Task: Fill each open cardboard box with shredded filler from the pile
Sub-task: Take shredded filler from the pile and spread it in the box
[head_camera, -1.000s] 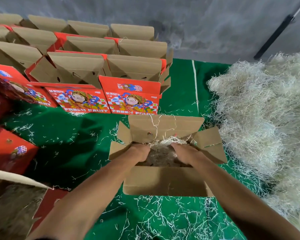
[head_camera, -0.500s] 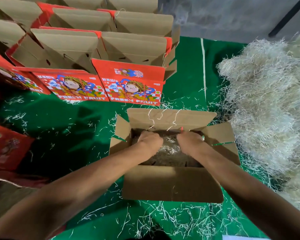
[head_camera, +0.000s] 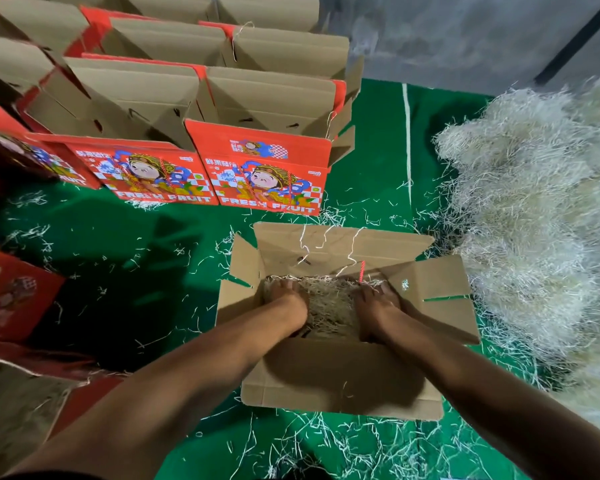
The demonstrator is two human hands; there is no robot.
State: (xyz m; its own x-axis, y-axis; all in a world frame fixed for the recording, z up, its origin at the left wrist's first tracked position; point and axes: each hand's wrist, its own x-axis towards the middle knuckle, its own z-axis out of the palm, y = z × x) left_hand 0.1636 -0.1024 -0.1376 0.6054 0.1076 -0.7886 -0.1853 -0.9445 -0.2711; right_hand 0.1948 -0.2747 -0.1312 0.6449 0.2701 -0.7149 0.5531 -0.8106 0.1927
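Both hands have spread apart and sunk deeper since a second ago, and they now press the shredded filler flat inside the open cardboard box. That filler lies directly under both palms, low in the box. The left hand sits at the left wall and the right hand at the right, each grip loose, fingers extended on the shreds and clasping nothing. For another load, the pile lies to the right, nearer the right hand. Empty red boxes stand behind on the green floor covering.
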